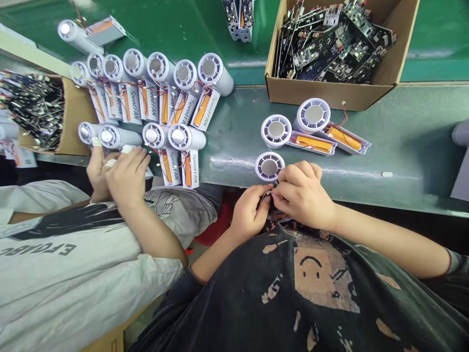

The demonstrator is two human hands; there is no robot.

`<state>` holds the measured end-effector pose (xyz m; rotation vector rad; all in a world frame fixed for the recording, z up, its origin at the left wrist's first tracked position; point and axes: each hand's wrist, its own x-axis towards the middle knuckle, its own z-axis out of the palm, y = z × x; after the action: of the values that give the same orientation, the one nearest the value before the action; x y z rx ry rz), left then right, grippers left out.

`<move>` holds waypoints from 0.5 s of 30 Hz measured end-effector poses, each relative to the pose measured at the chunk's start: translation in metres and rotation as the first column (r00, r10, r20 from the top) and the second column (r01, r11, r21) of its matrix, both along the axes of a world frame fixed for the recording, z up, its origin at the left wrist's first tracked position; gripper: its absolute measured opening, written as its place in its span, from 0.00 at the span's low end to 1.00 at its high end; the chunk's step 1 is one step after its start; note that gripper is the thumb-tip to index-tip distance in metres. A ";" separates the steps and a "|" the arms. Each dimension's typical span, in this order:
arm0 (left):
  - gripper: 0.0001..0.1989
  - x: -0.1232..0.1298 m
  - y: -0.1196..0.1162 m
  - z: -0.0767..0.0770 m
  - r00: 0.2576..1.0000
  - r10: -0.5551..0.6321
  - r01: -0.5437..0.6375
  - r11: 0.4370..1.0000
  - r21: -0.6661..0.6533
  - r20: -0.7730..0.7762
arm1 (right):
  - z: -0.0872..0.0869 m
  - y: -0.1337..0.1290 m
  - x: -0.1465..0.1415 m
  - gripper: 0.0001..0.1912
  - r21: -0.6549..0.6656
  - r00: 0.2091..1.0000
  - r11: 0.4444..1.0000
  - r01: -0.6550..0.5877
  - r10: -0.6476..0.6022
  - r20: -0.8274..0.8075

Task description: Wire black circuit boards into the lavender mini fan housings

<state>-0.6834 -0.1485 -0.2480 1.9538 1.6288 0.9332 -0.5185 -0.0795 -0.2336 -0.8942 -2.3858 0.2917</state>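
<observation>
At the table's near edge, my left hand (251,211) is closed on a small dark circuit board (264,196), of which only an edge with a pale connector shows. My right hand (303,196) meets it there, its thumb and fingers pinched by the connector; whatever they grip is hidden. Just beyond both hands a white handheld fan (269,166) rests with its round silver-centred head up, its lower part covered by my right hand. Two more fans, one (276,131) nearer and one (313,114) behind it, lie with orange batteries showing in their open handles.
A cardboard box (330,94) full of circuit boards stands at the back. Rows of fans (216,73) lie to the left, where a co-worker's hands (126,178) handle another fan. A second box (78,105) of boards is farther left. A small white piece (387,174) lies right.
</observation>
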 end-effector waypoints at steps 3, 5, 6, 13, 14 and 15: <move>0.10 0.000 0.000 0.000 1.000 -0.011 0.011 1.000 0.018 -0.006 | 0.000 0.000 0.001 0.16 -0.004 1.000 1.000 0.000 0.000 -0.003; 0.10 0.000 0.000 0.000 1.000 -0.014 0.014 0.999 0.037 -0.002 | 0.001 0.000 0.002 0.16 -0.005 1.000 1.000 0.002 -0.002 -0.003; 0.10 -0.001 0.000 -0.001 1.000 -0.013 0.013 0.999 0.049 0.001 | 0.001 0.000 0.002 0.16 -0.007 1.000 1.000 0.002 -0.002 -0.002; 0.10 -0.001 -0.001 -0.003 1.000 -0.008 0.006 0.997 0.083 0.025 | 0.001 0.000 0.004 0.17 -0.002 1.000 1.000 -0.002 0.002 0.001; 0.10 -0.001 -0.001 -0.003 0.999 -0.010 0.007 0.997 0.078 0.032 | 0.001 0.000 0.004 0.17 -0.003 1.000 1.000 0.000 0.000 -0.003; 0.10 -0.001 -0.001 -0.003 0.999 -0.009 0.006 0.998 0.069 0.044 | 0.001 0.000 0.004 0.17 -0.003 1.000 1.000 0.003 -0.003 -0.008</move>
<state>-0.6843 -0.1495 -0.2511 1.9688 1.5835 1.0348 -0.5150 -0.0798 -0.2322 -0.8961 -2.3767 0.2970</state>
